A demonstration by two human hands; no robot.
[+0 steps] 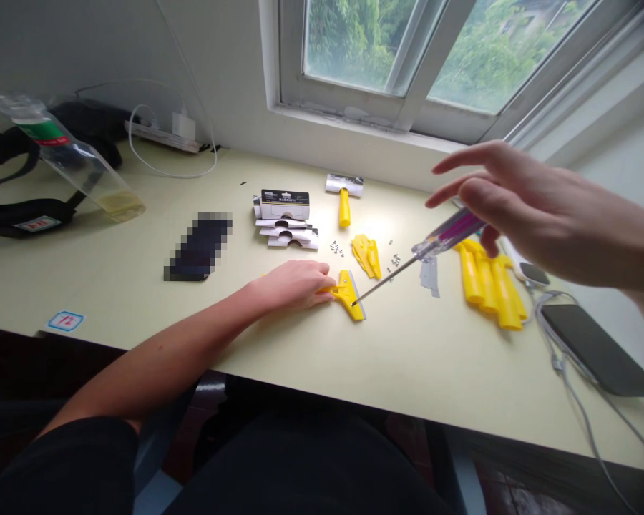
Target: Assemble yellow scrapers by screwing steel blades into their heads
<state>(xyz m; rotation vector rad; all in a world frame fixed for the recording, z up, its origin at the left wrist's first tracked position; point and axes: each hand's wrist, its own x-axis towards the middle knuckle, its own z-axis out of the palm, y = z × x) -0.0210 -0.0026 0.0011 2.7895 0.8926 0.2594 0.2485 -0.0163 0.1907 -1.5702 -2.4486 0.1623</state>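
Observation:
My left hand (303, 284) is closed round the handle of a yellow scraper (348, 295), which lies on the table with its metal blade edge facing right. In my right hand (507, 197) is a screwdriver (443, 236) with a clear and purple handle, held at a slant. Its tip meets, or nearly meets, the scraper head. Just beyond the scraper lie yellow plastic plates (367, 256), with small screws (394, 263) and nuts (336, 248) on either side. Loose grey blades (430, 276) rest farther right, near several yellow handles (491, 286).
Folded card packages (286, 222) and another scraper with a wrapped head (344, 204) are at the back. A phone (201, 247) lies left, a dark device with cables (604, 347) right. A tilted plastic bottle (94, 175) leans by a black headset-like object (26, 207).

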